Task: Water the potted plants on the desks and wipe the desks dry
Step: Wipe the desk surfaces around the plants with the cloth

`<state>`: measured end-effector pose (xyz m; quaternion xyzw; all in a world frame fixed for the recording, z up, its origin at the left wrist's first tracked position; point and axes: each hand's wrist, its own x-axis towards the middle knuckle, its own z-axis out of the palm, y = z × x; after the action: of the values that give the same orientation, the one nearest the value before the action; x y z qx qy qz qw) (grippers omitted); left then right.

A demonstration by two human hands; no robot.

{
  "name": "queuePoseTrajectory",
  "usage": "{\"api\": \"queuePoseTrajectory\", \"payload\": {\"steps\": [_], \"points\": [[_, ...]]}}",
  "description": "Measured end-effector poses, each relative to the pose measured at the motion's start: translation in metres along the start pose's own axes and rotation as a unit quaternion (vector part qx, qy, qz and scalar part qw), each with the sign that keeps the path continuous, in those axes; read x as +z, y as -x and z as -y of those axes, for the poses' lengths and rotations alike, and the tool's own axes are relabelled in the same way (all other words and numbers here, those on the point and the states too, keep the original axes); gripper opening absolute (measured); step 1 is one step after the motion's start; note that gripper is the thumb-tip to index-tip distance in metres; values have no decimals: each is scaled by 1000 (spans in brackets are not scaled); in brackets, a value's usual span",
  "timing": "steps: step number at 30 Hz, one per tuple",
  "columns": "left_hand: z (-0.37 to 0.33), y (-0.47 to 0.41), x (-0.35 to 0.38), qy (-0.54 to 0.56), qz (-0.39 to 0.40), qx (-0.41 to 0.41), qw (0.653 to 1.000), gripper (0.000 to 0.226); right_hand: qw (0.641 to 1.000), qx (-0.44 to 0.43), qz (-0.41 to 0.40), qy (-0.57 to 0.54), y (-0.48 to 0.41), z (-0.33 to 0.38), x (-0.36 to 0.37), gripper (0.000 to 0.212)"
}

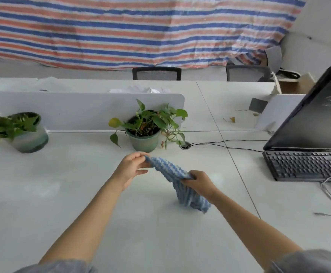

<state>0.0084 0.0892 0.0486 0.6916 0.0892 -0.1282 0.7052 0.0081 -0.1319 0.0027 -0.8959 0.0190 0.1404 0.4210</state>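
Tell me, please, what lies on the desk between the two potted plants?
Nothing lies there. In the head view, the desk is bare between the left potted plant and the middle potted plant; only the white divider panel stands behind that stretch.

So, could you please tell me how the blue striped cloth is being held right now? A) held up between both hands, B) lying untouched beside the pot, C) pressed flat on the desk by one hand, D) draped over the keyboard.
A: the left hand and the right hand each grip an end of the cloth, above the desk.
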Motion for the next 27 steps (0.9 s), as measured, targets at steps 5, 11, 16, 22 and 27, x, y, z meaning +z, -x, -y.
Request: {"api": "queuePoseTrajectory", "payload": {"steps": [5,11,16,22,27], "points": [[90,-26,-55,-528,21,-129,839,46,985,142,-85,-46,-39,-27,-1,31],[136,-38,-131,-607,-125,-108,777,60,968,194,-157,-12,-66,-42,27,54],[147,-66,-158,-612,-128,-77,776,58,979,135,-88,127,-84,-32,71,65],[156,-78,-158,-621,-124,-64,771,65,971,-126,33,199,-118,8,146,69],[158,-80,-159,-618,-134,-76,771,65,855,-372,17,360,-151,5,152,58]]}}
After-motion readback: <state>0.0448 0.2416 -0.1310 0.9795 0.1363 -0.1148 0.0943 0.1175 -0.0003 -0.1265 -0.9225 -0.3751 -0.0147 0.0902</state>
